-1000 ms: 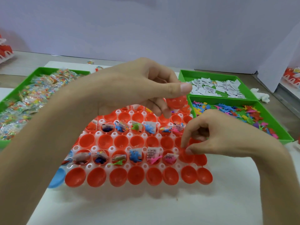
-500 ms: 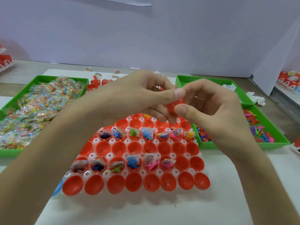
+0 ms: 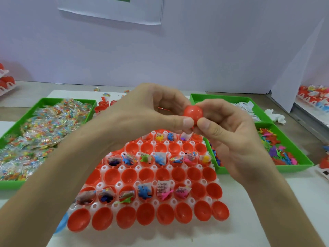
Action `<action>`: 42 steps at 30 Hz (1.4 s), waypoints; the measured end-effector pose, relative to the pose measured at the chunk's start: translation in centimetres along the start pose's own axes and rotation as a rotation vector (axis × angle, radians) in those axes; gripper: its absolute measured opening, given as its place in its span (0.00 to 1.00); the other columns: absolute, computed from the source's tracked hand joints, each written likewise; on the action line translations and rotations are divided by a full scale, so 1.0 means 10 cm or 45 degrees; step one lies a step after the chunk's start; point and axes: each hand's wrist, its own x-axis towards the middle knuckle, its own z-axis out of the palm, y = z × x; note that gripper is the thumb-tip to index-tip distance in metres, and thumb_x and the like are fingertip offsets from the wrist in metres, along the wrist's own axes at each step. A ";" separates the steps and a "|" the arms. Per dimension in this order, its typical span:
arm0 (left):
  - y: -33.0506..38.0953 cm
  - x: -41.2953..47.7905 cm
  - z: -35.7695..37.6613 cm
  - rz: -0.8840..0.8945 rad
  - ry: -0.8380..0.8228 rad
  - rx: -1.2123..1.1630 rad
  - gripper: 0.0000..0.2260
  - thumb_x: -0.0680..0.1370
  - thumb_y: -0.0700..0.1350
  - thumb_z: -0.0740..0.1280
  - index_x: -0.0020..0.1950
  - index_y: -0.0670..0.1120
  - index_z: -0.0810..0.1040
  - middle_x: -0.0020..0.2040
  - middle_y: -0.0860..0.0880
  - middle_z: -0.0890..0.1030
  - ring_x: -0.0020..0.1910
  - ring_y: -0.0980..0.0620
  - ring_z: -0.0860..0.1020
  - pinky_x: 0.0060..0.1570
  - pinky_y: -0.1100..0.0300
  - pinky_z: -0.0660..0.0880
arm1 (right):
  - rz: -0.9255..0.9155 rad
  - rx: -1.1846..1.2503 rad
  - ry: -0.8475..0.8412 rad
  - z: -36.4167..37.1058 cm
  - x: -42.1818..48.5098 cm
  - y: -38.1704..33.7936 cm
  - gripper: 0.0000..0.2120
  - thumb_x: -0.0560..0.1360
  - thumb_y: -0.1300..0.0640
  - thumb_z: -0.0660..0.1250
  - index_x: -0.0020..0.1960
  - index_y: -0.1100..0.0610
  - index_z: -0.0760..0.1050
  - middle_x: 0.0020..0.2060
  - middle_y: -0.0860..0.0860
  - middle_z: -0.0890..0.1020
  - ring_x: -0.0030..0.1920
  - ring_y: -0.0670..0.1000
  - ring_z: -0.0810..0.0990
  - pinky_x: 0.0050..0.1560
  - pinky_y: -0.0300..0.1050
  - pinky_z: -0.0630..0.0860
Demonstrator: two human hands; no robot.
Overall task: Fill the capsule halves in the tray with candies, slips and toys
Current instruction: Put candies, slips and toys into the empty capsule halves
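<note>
White table (image 3: 231, 229) under a pale wall carries the tray (image 3: 135, 205) of red capsule halves at six o'clock, some rows filled. Above its twelve o'clock edge, left hand (image 3: 142, 111) and right hand (image 3: 229, 129) both pinch one red capsule (image 3: 193, 112) between thumbs and fingers.

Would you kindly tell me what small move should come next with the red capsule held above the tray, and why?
Probably press the red capsule closed between both hands: the left hand and right hand pinch it together above the tray. Then take the next filled half; two cups in that filled row sit empty.
</note>
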 end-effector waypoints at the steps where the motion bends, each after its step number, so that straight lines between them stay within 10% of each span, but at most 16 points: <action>1: 0.00 0.00 -0.01 -0.003 -0.002 0.009 0.09 0.70 0.43 0.76 0.49 0.43 0.83 0.44 0.44 0.87 0.46 0.47 0.86 0.47 0.63 0.80 | 0.015 0.026 -0.005 0.01 0.00 0.01 0.12 0.66 0.58 0.77 0.49 0.55 0.83 0.42 0.51 0.86 0.42 0.48 0.85 0.45 0.37 0.80; 13: -0.04 0.00 -0.17 -0.089 0.102 0.115 0.15 0.71 0.36 0.77 0.55 0.48 0.82 0.45 0.47 0.87 0.43 0.48 0.86 0.48 0.60 0.82 | 0.054 -0.135 -0.014 0.02 0.06 0.08 0.11 0.65 0.58 0.78 0.47 0.53 0.83 0.45 0.52 0.86 0.46 0.53 0.83 0.48 0.46 0.81; 24: 0.00 -0.34 -1.06 -0.021 0.675 -0.053 0.15 0.71 0.48 0.71 0.55 0.44 0.81 0.49 0.43 0.87 0.48 0.45 0.86 0.47 0.61 0.82 | -0.032 -1.028 -0.431 0.35 0.97 0.01 0.07 0.72 0.58 0.77 0.46 0.47 0.82 0.41 0.41 0.86 0.42 0.43 0.85 0.44 0.33 0.79; 28: -0.04 -0.50 -1.32 -0.113 0.799 0.006 0.08 0.77 0.45 0.69 0.55 0.44 0.82 0.49 0.43 0.87 0.47 0.47 0.86 0.44 0.60 0.83 | 0.007 -1.521 -0.271 0.52 1.60 0.16 0.21 0.78 0.51 0.71 0.69 0.49 0.73 0.59 0.46 0.80 0.54 0.46 0.80 0.59 0.49 0.79; 32: -0.21 -0.61 -1.54 -0.475 0.821 0.438 0.05 0.79 0.46 0.69 0.53 0.47 0.82 0.44 0.50 0.87 0.43 0.49 0.86 0.43 0.56 0.81 | -0.117 -1.325 -0.157 0.38 1.45 0.03 0.07 0.79 0.51 0.68 0.56 0.42 0.79 0.48 0.37 0.81 0.44 0.38 0.81 0.43 0.34 0.75; 42: -0.78 -0.66 -1.73 -1.042 0.575 0.837 0.12 0.74 0.49 0.77 0.55 0.50 0.81 0.54 0.47 0.82 0.47 0.47 0.82 0.45 0.52 0.81 | -0.164 -0.918 -0.110 0.09 0.94 -0.36 0.06 0.78 0.58 0.69 0.47 0.50 0.84 0.41 0.47 0.87 0.41 0.48 0.84 0.48 0.42 0.79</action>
